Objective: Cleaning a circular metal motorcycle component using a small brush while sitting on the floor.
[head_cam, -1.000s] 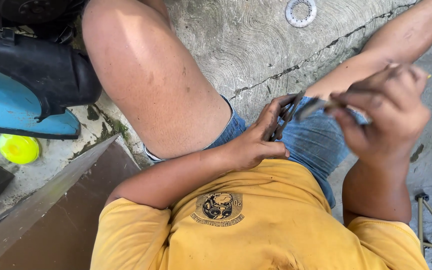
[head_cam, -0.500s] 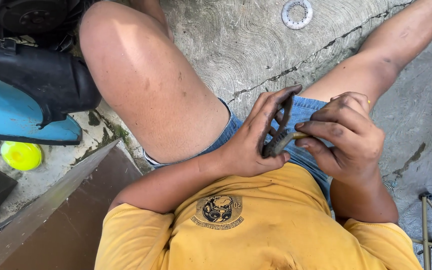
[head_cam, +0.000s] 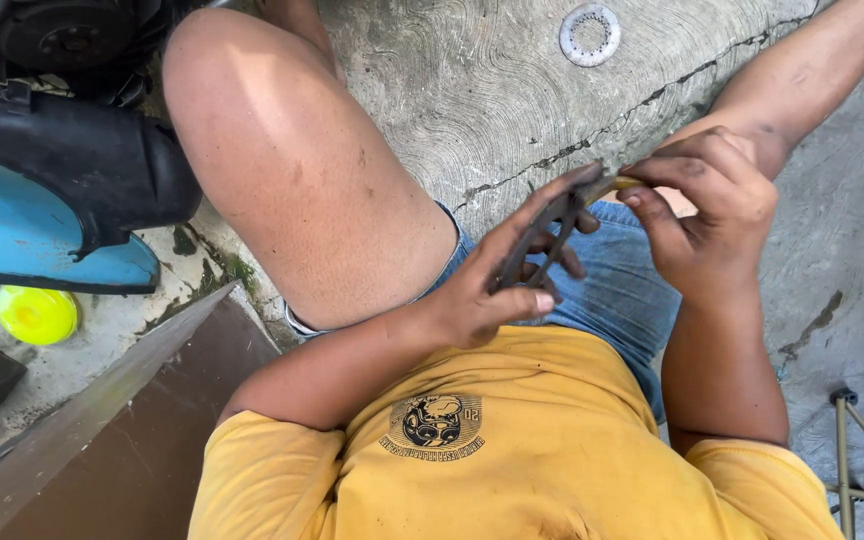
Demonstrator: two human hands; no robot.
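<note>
**Both hands on a dark ring above my lap**

I am sitting on the swirl-textured grey concrete floor point(head_cam: 492, 90) with my knees apart; my left hand point(head_cam: 497, 285) is holding a dark, grimy, flat metal ring point(head_cam: 542, 225) edge-on above my blue denim shorts point(head_cam: 617, 290); its fingers point(head_cam: 537, 300) are curling round the ring's lower part, thumb pressing along one side; my right hand point(head_cam: 707, 215) is meeting the ring at its upper end, fingers pressed together and pinching a small yellowish piece point(head_cam: 624, 183) against the rim; what that piece is I cannot tell; a pale toothed metal disc point(head_cam: 590, 33) is lying on the floor well beyond my hands; a blue and black scooter body point(head_cam: 42, 230) is standing beside my left leg, with a round bright yellow lid point(head_cam: 35, 315) just below it.
</note>
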